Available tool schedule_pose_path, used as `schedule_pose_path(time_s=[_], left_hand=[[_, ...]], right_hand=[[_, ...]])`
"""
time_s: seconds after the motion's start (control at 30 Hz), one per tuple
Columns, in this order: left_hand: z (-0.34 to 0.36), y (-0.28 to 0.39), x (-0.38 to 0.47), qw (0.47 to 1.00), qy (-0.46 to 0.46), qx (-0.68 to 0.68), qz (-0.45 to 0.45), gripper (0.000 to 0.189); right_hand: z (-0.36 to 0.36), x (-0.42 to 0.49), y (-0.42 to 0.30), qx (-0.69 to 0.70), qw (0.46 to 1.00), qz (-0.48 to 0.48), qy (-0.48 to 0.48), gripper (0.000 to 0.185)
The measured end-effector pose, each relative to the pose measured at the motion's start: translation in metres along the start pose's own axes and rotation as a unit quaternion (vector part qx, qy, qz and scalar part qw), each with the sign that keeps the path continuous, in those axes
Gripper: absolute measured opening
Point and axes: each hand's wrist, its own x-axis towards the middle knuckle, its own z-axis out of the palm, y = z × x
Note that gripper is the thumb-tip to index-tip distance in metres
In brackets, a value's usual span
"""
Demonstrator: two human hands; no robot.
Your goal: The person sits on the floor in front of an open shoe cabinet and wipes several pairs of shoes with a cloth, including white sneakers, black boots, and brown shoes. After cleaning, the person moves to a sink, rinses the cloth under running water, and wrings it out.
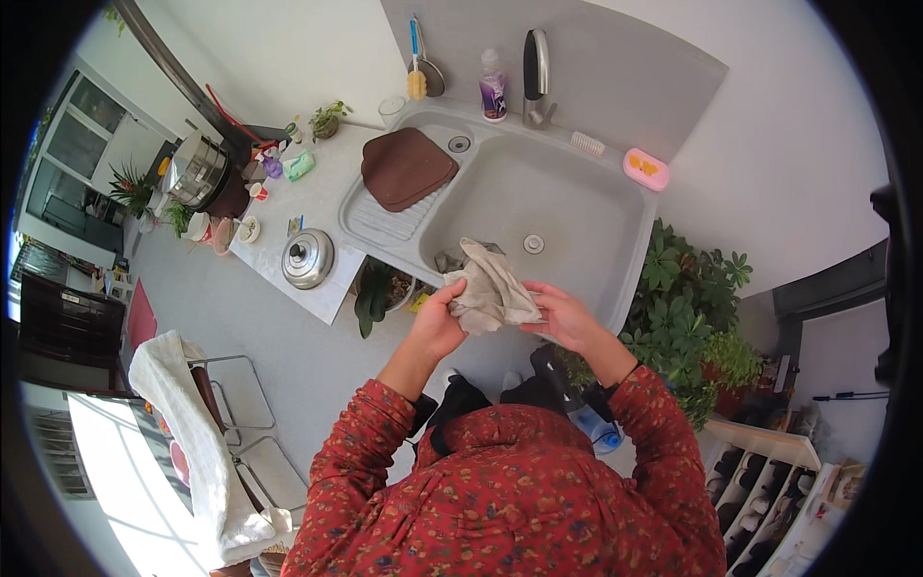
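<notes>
A crumpled greyish-beige cloth (492,292) is stretched between my two hands over the front edge of a grey sink (577,195). My left hand (440,321) grips its left side, the thumb lying on top. At the cloth's right side, my right hand (562,317) pinches the fabric between thumb and fingers. Just behind the held cloth, a darker grey wet-looking cloth (451,258) lies in the basin, partly hidden. The round drain (533,244) shows beyond my hands.
Brown mats (407,167) lie on the ribbed drainboard. Behind the basin stand a purple bottle (493,86), a faucet (535,79), a white brush (588,143) and a pink soap box (646,169). A metal lid (308,258) rests on the left counter; leafy plants (670,310) border the right side.
</notes>
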Motion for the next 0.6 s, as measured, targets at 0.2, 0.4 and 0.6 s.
schedule_pose_path(time_s=[0.2, 0.4, 0.6], left_hand=[[0.001, 0.064, 0.084, 0.996, -0.031, 0.009, -0.086, 0.046], [-0.003, 0.127, 0.143, 0.985, -0.067, 0.009, -0.162, 0.046], [-0.005, 0.164, 0.192, 0.970, -0.123, -0.007, -0.208, 0.049]], right_hand=[[-0.030, 0.064, -0.065, -0.145, 0.965, -0.121, 0.184, 0.049], [-0.050, 0.143, -0.155, -0.447, 0.802, -0.218, 0.330, 0.057], [-0.062, 0.211, -0.214, -0.642, 0.649, -0.197, 0.357, 0.058]])
